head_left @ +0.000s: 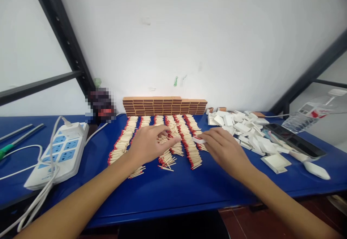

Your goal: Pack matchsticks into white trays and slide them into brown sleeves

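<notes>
Rows of red-tipped matches (189, 141) lie on the blue table (173, 192), with a few loose ones at their near ends. Over the middle rows is my left hand (150, 141), its thumb stretched out and apart from the curled fingers, with nothing visible between them. My right hand (223, 148), at the right end of the rows, pinches a small white tray (199, 140) with red match heads showing at it. Behind the matches, matchboxes (165, 106) are stacked in a low wall. A heap of white paper trays (244, 127) lies right of my right hand.
At the left are a white power strip (58, 152), cables and a green-handled tool (5, 150). On the right lie a dark phone (294, 139), a plastic bottle (306, 116) and a white object (316, 170). Black shelf posts (62, 29) rise at both sides before the wall.
</notes>
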`<state>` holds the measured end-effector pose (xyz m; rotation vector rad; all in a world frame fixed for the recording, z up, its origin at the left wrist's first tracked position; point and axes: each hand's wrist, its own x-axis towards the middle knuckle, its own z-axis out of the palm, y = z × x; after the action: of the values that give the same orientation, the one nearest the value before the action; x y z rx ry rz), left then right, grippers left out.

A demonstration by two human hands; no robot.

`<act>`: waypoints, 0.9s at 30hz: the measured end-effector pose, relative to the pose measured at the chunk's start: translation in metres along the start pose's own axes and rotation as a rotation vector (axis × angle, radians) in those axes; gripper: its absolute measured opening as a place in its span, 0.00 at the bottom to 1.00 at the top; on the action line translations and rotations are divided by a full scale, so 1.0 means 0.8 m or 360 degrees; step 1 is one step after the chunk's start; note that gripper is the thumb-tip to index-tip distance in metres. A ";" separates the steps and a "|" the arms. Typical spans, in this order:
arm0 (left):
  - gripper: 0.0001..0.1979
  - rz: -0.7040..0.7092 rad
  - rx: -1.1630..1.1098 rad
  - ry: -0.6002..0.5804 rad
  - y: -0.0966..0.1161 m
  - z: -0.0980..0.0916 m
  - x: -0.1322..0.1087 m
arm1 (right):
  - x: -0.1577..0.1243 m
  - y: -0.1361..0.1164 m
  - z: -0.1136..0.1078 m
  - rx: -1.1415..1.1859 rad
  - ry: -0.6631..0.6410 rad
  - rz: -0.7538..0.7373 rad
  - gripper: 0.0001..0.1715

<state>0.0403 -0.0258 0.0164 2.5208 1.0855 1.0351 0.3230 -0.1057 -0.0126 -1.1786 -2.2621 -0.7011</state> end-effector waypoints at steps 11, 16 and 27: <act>0.20 -0.0105 0.0101 0.0024 -0.017 0.002 0.008 | -0.035 0.005 -0.031 0.0425 -0.0672 0.0246 0.09; 0.18 -0.0059 0.0166 0.0090 -0.021 0.001 0.008 | -0.018 0.020 -0.022 0.0417 -0.0627 0.0223 0.09; 0.16 -0.0053 0.0205 0.0115 -0.025 0.003 0.008 | -0.036 0.022 -0.016 0.0259 -0.0393 0.0271 0.14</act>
<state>0.0337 -0.0070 0.0092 2.5722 1.2482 1.0883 0.3544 -0.1221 -0.0175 -1.4210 -2.3273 -0.3139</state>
